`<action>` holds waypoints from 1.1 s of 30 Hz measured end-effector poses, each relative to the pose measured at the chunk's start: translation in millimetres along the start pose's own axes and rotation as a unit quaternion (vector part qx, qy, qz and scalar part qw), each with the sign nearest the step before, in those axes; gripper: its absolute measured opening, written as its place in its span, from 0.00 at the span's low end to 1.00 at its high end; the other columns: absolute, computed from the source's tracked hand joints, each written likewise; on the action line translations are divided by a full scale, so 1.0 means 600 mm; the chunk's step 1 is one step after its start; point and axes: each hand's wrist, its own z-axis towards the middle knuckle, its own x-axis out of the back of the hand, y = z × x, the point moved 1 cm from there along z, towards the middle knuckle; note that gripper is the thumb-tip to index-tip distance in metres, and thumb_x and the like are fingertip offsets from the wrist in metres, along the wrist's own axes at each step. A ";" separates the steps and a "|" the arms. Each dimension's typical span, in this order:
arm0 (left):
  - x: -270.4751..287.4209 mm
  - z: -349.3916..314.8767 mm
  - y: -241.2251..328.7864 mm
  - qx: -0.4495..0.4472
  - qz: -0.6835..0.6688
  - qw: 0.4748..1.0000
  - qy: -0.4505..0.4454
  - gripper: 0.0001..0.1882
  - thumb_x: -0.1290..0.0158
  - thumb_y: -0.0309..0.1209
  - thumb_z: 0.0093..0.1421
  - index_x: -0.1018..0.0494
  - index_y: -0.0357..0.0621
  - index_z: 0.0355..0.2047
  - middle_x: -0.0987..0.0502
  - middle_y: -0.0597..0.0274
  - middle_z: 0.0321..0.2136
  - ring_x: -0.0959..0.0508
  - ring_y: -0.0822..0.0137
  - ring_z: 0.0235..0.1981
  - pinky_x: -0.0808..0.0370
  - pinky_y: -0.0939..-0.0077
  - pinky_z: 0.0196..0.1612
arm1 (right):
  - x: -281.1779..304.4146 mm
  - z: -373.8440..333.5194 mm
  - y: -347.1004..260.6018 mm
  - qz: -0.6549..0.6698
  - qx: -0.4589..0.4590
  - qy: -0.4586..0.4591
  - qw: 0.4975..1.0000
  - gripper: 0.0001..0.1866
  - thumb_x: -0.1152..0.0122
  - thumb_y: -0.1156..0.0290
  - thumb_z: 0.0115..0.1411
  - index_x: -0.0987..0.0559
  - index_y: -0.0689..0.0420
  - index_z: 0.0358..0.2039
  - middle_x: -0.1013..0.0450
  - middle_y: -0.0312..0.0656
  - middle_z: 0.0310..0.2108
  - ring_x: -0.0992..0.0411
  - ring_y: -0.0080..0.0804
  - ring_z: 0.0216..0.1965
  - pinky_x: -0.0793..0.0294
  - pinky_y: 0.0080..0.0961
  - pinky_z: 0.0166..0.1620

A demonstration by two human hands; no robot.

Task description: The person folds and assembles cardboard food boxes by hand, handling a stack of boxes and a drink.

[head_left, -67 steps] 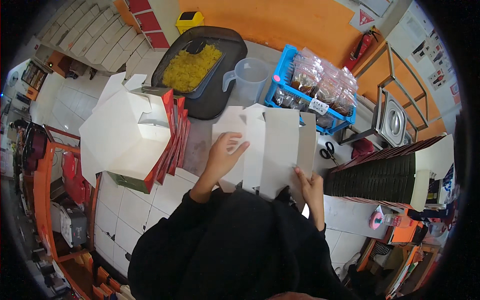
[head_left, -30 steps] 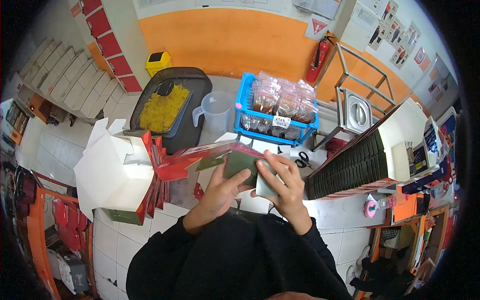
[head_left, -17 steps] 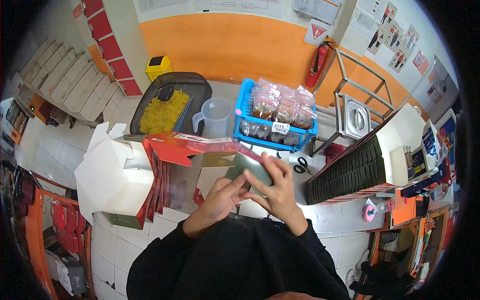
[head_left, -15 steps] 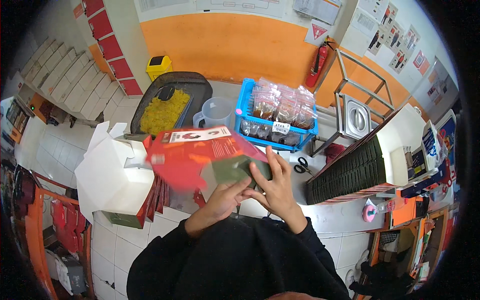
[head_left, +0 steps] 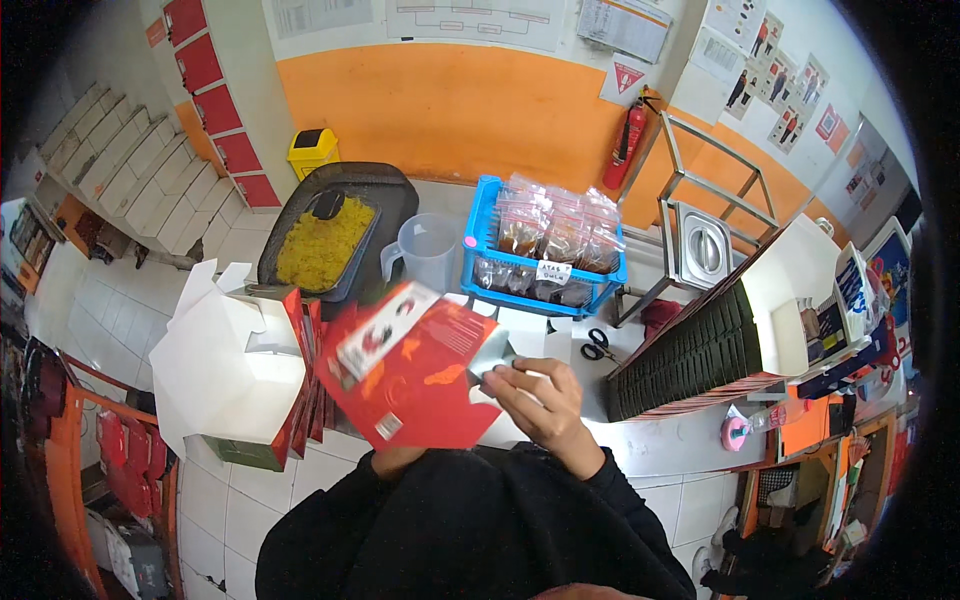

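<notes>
A red folding carton box (head_left: 415, 360) with orange patterns and a white label panel is tilted in front of my chest. My right hand (head_left: 543, 405) pinches a pale flap at the box's right end, fingers bent together. Only the wrist of my left hand (head_left: 397, 461) shows below the box; its fingers are hidden behind the carton. To the left stands a stack of opened cartons (head_left: 235, 365), white inside with red and green outsides. A row of nested dark green cartons (head_left: 690, 350) leans on the right of the table.
Behind the box are a black tray of yellow rice (head_left: 325, 245), a clear plastic jug (head_left: 425, 250) and a blue basket (head_left: 545, 288) of bagged sauces. Black-handled scissors (head_left: 597, 345) lie right of centre. A pink-capped bottle (head_left: 736, 432) sits on the table's right side.
The box has turned in my hands, bringing its large red face toward me and lower. My left hand has slipped behind it, and my right hand has shifted slightly lower.
</notes>
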 end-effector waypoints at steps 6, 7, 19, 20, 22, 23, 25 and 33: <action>-0.005 -0.035 0.023 -0.081 0.146 0.984 0.062 0.16 0.47 0.34 0.64 0.27 0.43 0.50 0.29 0.56 0.51 0.28 0.62 0.53 0.31 0.63 0.52 | -0.012 -0.013 0.007 0.140 -0.213 -0.013 0.967 0.14 0.31 0.77 0.45 0.18 0.61 0.35 0.23 0.42 0.31 0.23 0.35 0.28 0.23 0.27 0.30; -0.006 -0.039 0.023 -0.089 0.167 0.980 0.066 0.16 0.47 0.33 0.64 0.27 0.43 0.51 0.29 0.56 0.51 0.29 0.62 0.53 0.32 0.62 0.53 | -0.011 -0.017 0.005 0.136 -0.214 -0.012 0.967 0.14 0.31 0.77 0.45 0.18 0.61 0.35 0.23 0.42 0.31 0.23 0.35 0.28 0.23 0.27 0.30; -0.007 -0.017 0.017 -0.200 0.391 0.896 0.063 0.17 0.46 0.31 0.63 0.28 0.45 0.53 0.32 0.52 0.57 0.31 0.56 0.58 0.35 0.54 0.58 | -0.043 -0.049 0.020 0.288 -0.383 -0.009 0.877 0.32 0.24 0.67 0.46 0.34 0.57 0.47 0.31 0.48 0.49 0.27 0.39 0.46 0.24 0.37 0.44; -0.009 -0.015 0.019 -0.210 0.420 0.881 0.057 0.18 0.46 0.31 0.63 0.28 0.45 0.53 0.32 0.52 0.57 0.31 0.55 0.58 0.36 0.54 0.59 | -0.041 -0.063 0.029 0.235 -0.395 -0.052 0.886 0.38 0.23 0.67 0.46 0.40 0.56 0.51 0.31 0.46 0.48 0.28 0.36 0.47 0.24 0.33 0.44; -0.004 -0.015 0.026 -0.224 0.490 0.842 0.033 0.18 0.46 0.30 0.63 0.28 0.45 0.53 0.33 0.51 0.58 0.32 0.54 0.59 0.36 0.52 0.60 | -0.033 -0.077 0.044 0.268 -0.422 -0.001 0.866 0.38 0.23 0.68 0.46 0.39 0.56 0.52 0.31 0.45 0.47 0.28 0.35 0.48 0.24 0.31 0.44; 0.000 -0.016 0.028 -0.219 0.541 0.812 0.018 0.18 0.46 0.30 0.63 0.28 0.46 0.53 0.33 0.51 0.58 0.32 0.54 0.60 0.37 0.52 0.60 | -0.027 -0.083 0.053 0.300 -0.448 0.049 0.841 0.37 0.24 0.68 0.46 0.38 0.56 0.52 0.31 0.43 0.47 0.28 0.34 0.49 0.24 0.29 0.44; 0.015 -0.018 0.036 -0.193 0.663 0.724 -0.007 0.19 0.46 0.30 0.62 0.28 0.46 0.54 0.33 0.50 0.59 0.33 0.53 0.60 0.37 0.50 0.61 | -0.002 -0.081 0.061 0.386 -0.514 0.087 0.761 0.29 0.34 0.71 0.54 0.36 0.57 0.55 0.31 0.40 0.46 0.27 0.29 0.42 0.26 0.23 0.42; 0.040 -0.043 0.039 -0.082 0.466 0.880 0.051 0.23 0.40 0.33 0.59 0.28 0.40 0.53 0.24 0.51 0.51 0.24 0.59 0.53 0.30 0.64 0.56 | 0.032 -0.068 0.051 0.416 -0.348 -0.172 0.822 0.48 0.24 0.60 0.45 0.40 0.48 0.66 0.50 0.48 0.68 0.45 0.45 0.67 0.38 0.42 0.63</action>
